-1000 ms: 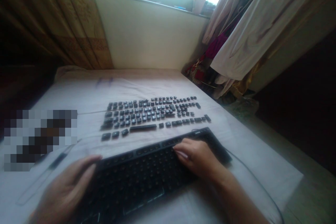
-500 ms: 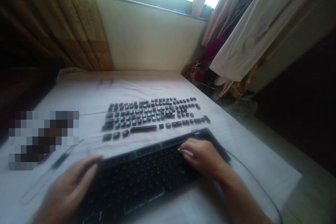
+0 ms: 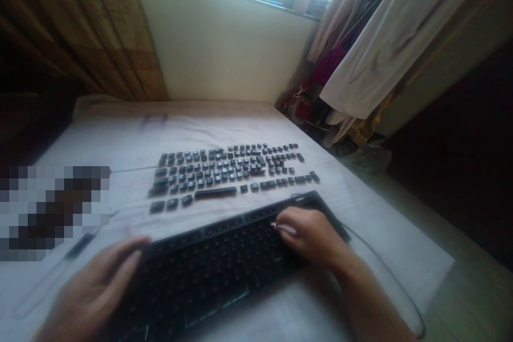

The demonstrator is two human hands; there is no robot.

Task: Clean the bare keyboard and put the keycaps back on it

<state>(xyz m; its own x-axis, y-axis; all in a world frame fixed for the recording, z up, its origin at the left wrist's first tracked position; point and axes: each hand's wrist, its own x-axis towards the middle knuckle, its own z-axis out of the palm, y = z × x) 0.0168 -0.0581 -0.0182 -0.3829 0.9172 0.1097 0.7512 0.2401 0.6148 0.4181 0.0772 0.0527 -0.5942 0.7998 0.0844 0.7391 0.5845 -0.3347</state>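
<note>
Your left hand (image 3: 90, 296) clasps the keyboard (image 3: 208, 267) end; your right hand (image 3: 310, 236) lies curled, empty. Press it flat onto the counter (image 3: 240, 123).

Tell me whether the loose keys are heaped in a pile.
No, the loose keys lie in neat rows on the sheet beyond the keyboard.
</note>
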